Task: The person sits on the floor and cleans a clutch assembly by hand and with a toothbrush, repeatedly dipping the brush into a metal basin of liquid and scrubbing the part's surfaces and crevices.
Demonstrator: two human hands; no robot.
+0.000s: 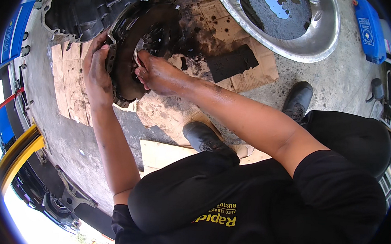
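Observation:
A dark, oily bell-shaped metal gearbox housing (pixel 128 80) stands tilted on stained cardboard, its hollow side turned toward my right. My left hand (pixel 99 73) is closed round its left rim, with the thumb on the near side. Inside the hollow, my right hand (pixel 158 75) is closed in a pinch. A thin pale piece sticks out from those fingers against the inner wall; its kind I cannot make out. Black oil and wet shine cover the bottom of the housing. Another large, open metal casing (pixel 83 14) lies beyond my left hand.
Oil-stained cardboard sheets (pixel 72 85) cover the concrete floor. A round metal basin (pixel 326 36) with dark liquid stands at the far right, near a blue plastic jug (pixel 368 34). A yellow lift arm (pixel 21 156) is at the left. My black shoes (pixel 298 101) rest close by.

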